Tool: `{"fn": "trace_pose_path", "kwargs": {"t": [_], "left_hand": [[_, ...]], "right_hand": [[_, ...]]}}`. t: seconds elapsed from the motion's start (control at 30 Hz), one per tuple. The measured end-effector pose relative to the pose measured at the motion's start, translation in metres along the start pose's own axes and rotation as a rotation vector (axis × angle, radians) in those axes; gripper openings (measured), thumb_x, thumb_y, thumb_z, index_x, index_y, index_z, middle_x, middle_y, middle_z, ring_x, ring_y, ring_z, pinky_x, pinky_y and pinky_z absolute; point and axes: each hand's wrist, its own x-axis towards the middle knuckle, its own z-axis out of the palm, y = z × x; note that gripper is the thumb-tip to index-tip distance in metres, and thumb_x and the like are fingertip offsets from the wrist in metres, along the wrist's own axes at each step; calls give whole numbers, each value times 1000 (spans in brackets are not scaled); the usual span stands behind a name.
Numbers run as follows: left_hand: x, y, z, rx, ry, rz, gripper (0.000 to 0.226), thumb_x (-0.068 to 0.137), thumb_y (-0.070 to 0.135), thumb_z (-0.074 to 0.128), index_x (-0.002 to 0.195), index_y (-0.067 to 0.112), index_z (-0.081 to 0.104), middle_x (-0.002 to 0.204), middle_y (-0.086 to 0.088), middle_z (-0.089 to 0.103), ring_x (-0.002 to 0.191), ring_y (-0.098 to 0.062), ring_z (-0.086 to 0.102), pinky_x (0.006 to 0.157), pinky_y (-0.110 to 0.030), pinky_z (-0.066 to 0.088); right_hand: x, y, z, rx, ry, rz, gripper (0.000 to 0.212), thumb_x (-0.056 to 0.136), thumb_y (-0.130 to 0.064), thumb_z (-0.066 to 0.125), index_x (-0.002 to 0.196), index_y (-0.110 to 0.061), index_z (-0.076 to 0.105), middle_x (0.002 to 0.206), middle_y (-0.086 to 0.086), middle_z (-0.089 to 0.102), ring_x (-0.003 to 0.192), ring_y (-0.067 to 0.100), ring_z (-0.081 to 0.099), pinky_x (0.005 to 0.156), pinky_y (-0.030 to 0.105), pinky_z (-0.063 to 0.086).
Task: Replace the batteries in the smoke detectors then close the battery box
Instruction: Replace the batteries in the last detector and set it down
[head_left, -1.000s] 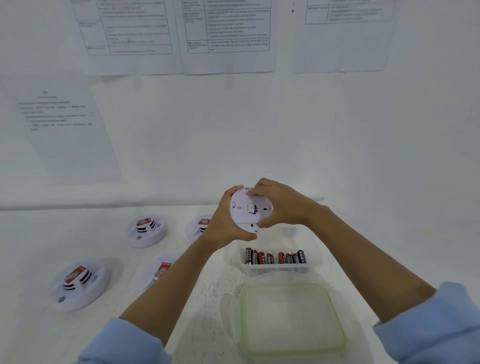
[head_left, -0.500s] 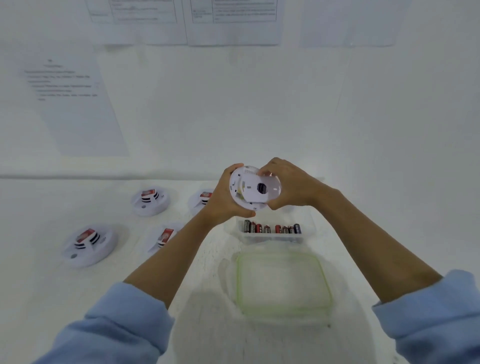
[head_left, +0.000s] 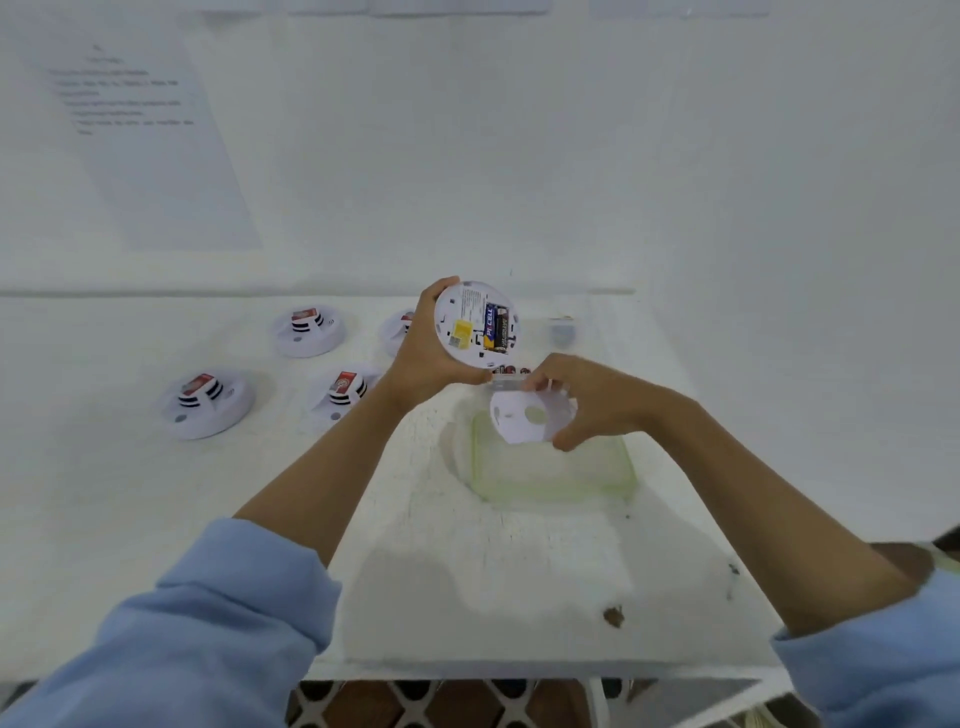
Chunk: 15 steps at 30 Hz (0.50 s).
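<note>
My left hand (head_left: 423, 358) holds a round white smoke detector (head_left: 475, 325) up with its back toward me. Batteries (head_left: 495, 327) and a yellow label show in its open back. My right hand (head_left: 587, 402) grips the detached white back plate (head_left: 530, 415) lower and to the right, above the green-rimmed box lid (head_left: 553, 470). The clear battery box (head_left: 511, 374) sits behind my hands, mostly hidden, with a few battery ends showing.
Several other white smoke detectors (head_left: 208, 402) (head_left: 309, 330) (head_left: 343, 392) lie on the white table (head_left: 493, 582) at the left. The wall stands close behind. The table's front edge is near me, with a brown speck (head_left: 613, 616) on it.
The back plate has come off the detector. My right hand moved it down and right while my left hand kept the detector raised. The camera tilted down.
</note>
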Motion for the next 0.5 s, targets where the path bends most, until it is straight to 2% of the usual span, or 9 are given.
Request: {"fn": "trace_pose_path", "kwargs": {"t": [0.07,0.13,0.23,0.27,0.33,0.43,0.5], "left_hand": [[-7,5,0,1,17,2,107,45,1,81,136,7,24,127,-2,41,111,5,48,82,-13,49],[-15,7,1,4,20,4,110,42,6,83,135,7,25,129,-5,40,113,0,47,85,-15,49],[-25,11,4,-9,20,-12,114,37,22,84,134,10,26,129,-2,41,113,-1,48,88,-21,51],[-27,12,5,-16,19,-18,113,37,24,83,134,12,26,128,0,42,113,1,49,88,-23,51],[-29,15,9,-22,17,-18,111,37,24,83,132,14,27,125,4,44,110,3,52,87,-24,52],[-29,19,15,-37,11,-2,105,41,9,84,129,14,27,121,7,46,103,8,55,80,-17,51],[-26,20,17,-43,11,2,103,44,-2,81,131,12,27,119,7,46,100,12,55,78,-14,50]], "right_hand": [[-2,3,10,-35,-42,32,67,66,-13,78,125,-17,48,119,-1,46,106,14,45,93,26,41],[-4,1,14,-19,-15,58,65,69,-20,79,126,-18,49,116,-5,46,106,11,44,94,24,39],[-3,-14,9,121,326,-45,42,74,-22,75,114,-19,59,104,-2,52,96,14,50,77,8,38],[0,-21,6,145,439,-96,39,76,-21,73,113,-18,60,105,0,53,95,14,50,74,6,37],[9,-32,1,177,517,-142,44,78,-23,72,120,-18,58,114,0,49,102,13,49,84,15,38],[19,-37,-5,156,435,-133,51,77,-21,73,125,-19,56,126,4,45,115,18,47,98,31,41],[22,-34,-11,127,391,-126,50,76,-21,74,123,-17,58,125,6,46,112,21,49,99,35,43]]}}
